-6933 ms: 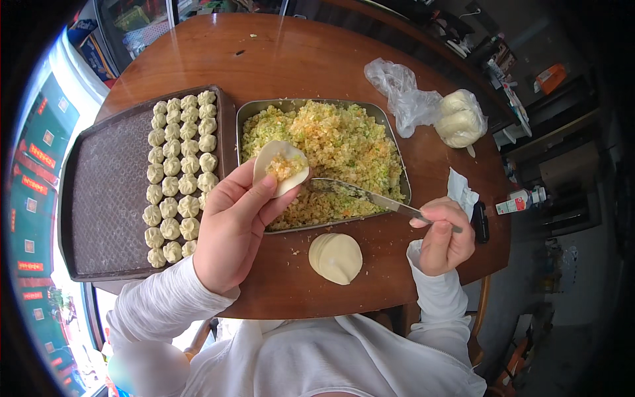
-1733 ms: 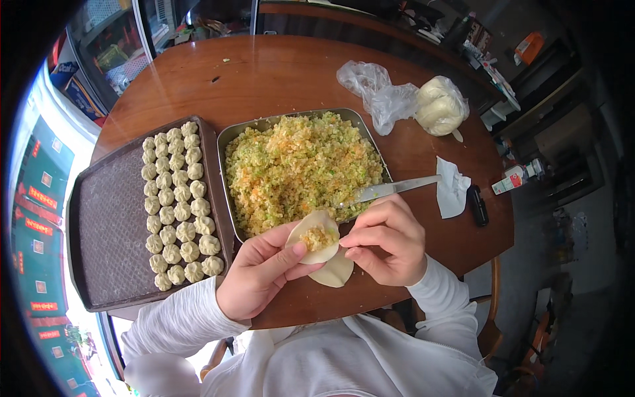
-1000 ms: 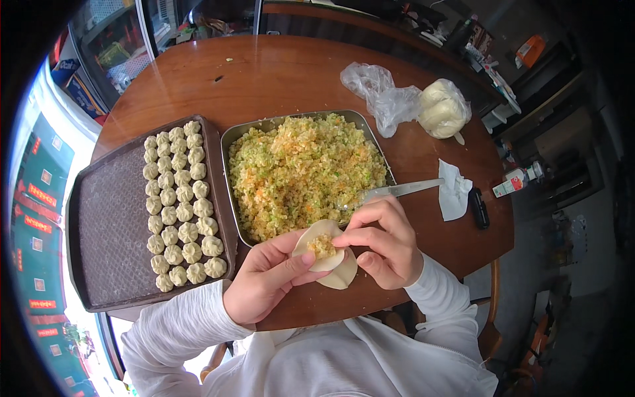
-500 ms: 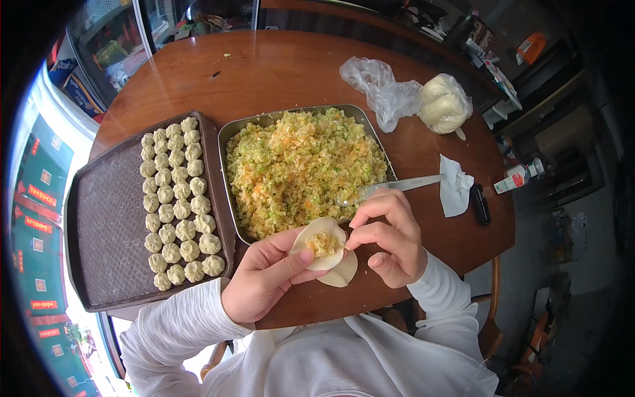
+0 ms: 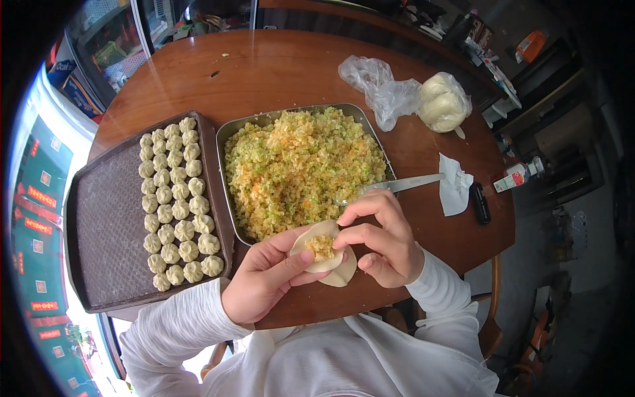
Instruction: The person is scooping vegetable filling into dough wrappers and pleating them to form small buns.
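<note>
A: What's the operator wearing?
B: White long-sleeved top (image 5: 350,362). Chest fabric plain and loose, soft folds.
A: Sleeves?
B: Left sleeve (image 5: 178,324): white, fine greyish streaks, reaches the wrist. Right sleeve (image 5: 442,291): same white, wrist-length, creased along the forearm.
A: Torso fabric?
B: Looks smoother than the sleeves.

Lettering (image 5: 64,66) on blue box (image 5: 82,98), characters on red strips (image 5: 41,196), printed bottle label (image 5: 508,181)
</note>
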The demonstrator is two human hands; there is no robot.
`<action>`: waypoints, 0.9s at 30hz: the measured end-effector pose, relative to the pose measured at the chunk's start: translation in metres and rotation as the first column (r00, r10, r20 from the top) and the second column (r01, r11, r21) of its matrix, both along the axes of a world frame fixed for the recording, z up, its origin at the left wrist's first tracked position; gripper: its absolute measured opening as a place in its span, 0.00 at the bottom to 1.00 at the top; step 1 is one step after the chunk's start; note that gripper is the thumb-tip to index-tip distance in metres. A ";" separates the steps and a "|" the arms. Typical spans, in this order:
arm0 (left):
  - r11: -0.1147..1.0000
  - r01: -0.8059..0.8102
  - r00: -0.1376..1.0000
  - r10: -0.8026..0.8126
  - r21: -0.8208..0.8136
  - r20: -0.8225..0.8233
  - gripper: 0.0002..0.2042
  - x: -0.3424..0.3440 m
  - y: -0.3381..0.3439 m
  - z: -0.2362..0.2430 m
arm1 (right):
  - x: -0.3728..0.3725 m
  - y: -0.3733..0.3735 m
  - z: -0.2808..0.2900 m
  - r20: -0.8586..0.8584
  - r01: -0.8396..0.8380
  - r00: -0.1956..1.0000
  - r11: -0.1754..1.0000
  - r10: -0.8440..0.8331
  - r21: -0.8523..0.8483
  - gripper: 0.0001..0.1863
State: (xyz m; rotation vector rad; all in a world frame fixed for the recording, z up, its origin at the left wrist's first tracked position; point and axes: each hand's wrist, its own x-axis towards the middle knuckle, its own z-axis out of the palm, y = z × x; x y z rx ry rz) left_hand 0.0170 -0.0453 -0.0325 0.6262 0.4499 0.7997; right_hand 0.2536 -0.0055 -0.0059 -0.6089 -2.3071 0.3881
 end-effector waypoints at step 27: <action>0.999 -0.010 0.996 0.015 0.051 -0.084 0.23 0.002 -0.001 -0.001 | 0.000 -0.001 -0.002 -0.116 0.010 0.992 0.960 -0.045 -0.280 0.18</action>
